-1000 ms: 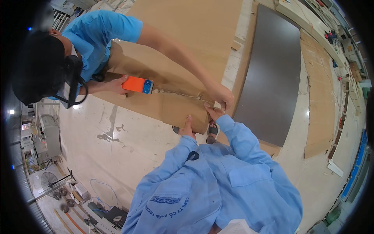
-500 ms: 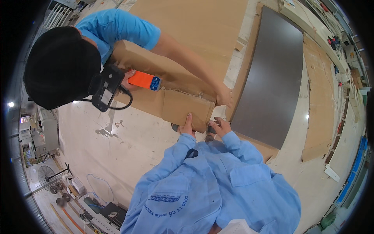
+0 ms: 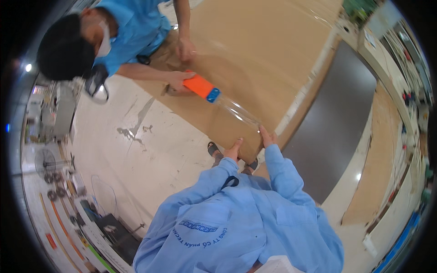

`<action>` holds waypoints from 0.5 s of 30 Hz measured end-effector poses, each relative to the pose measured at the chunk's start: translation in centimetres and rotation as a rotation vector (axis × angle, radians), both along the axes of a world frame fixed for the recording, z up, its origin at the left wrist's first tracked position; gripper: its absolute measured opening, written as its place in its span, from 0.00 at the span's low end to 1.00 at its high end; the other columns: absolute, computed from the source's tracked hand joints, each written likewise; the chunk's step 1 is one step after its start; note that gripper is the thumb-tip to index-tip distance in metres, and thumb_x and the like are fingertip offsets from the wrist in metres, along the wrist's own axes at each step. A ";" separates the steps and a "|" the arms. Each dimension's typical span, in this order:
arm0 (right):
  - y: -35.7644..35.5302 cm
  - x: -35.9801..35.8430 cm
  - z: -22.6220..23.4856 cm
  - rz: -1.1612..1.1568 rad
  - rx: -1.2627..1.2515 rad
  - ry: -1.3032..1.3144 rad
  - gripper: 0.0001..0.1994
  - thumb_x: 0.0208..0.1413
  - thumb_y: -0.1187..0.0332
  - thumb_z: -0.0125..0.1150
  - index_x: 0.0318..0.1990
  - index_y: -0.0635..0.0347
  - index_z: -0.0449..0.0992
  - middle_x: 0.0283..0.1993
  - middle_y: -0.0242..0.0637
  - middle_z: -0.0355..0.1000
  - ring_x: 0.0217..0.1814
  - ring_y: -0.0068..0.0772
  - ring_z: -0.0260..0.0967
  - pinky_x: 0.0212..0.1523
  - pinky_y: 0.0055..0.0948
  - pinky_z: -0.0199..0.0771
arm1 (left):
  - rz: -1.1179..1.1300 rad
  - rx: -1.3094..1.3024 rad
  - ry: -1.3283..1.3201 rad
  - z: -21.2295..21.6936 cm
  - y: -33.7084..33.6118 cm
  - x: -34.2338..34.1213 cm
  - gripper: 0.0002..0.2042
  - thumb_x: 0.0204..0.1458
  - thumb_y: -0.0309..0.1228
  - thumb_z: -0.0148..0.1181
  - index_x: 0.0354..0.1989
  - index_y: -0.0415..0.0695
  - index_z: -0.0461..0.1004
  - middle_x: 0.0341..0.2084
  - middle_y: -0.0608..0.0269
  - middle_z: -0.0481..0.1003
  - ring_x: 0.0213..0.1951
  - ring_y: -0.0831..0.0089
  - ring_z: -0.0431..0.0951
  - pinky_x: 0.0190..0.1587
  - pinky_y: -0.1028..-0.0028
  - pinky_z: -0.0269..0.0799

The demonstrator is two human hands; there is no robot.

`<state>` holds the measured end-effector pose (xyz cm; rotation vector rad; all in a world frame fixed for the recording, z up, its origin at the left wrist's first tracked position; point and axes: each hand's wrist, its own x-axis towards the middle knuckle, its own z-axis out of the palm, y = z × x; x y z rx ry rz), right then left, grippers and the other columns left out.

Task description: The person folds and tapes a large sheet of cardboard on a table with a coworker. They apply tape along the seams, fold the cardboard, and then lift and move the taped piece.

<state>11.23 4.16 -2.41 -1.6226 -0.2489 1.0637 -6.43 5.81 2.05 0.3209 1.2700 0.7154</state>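
- The glossy strip of clear plastic tape point(image 3: 241, 113) slants from upper left to lower right; its long axis runs from the co-worker's orange tape dispenser with a blue front point(image 3: 200, 87) down to the wearer's right hand point(image 3: 267, 136).
- The right hand is the nearer one, just at the tape's lower end; the dispenser lies up and to the left of its fingers, well apart.
- Right fingers: laid at the corner of the brown folded cardboard point(image 3: 231, 129), by the tape end; whether they pinch or merely press, I cannot tell.
- Left hand point(image 3: 233, 150): grasping the cardboard's near edge, thumb on top, the other fingers hidden underneath.
- The cardboard lies directly in front of the wearer, between both hands and the dispenser. The tape passes along its far side; whether it touches all the way, I cannot tell.
- Co-worker's hands: two, one closed round the dispenser point(image 3: 178, 82), the other point(image 3: 185, 49) on or just above the brown material.
- Counted: one dispenser, one visible tape strip, one folded cardboard piece in the wearer's hands.
- Around these: one dark grey flat rectangular panel point(image 3: 334, 123) to the right, and two dark open sandals point(image 3: 212, 148) at the wearer's feet.
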 end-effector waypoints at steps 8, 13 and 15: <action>0.0 0.6 -0.3 0.020 0.034 -0.060 0.23 0.58 0.58 0.65 0.53 0.68 0.75 0.52 0.39 0.76 0.53 0.32 0.72 0.53 0.32 0.72 | 0.058 0.544 0.919 -0.3 9.1 -2.7 0.60 0.38 0.47 0.77 0.70 0.32 0.37 0.65 0.34 0.50 0.66 0.49 0.56 0.66 0.62 0.58; 0.1 0.5 1.4 0.058 0.036 -0.114 0.19 0.60 0.60 0.63 0.50 0.68 0.77 0.50 0.38 0.76 0.50 0.29 0.72 0.51 0.30 0.73 | -0.108 0.750 1.221 1.2 13.6 -5.3 0.61 0.41 0.51 0.72 0.71 0.31 0.34 0.70 0.33 0.35 0.72 0.42 0.38 0.72 0.58 0.44; 0.0 0.4 2.1 0.071 0.022 -0.102 0.19 0.60 0.61 0.64 0.50 0.68 0.77 0.49 0.37 0.76 0.48 0.29 0.72 0.49 0.30 0.74 | -0.188 0.871 1.419 1.4 15.5 -6.5 0.56 0.45 0.52 0.67 0.71 0.31 0.37 0.71 0.33 0.36 0.72 0.40 0.37 0.72 0.54 0.42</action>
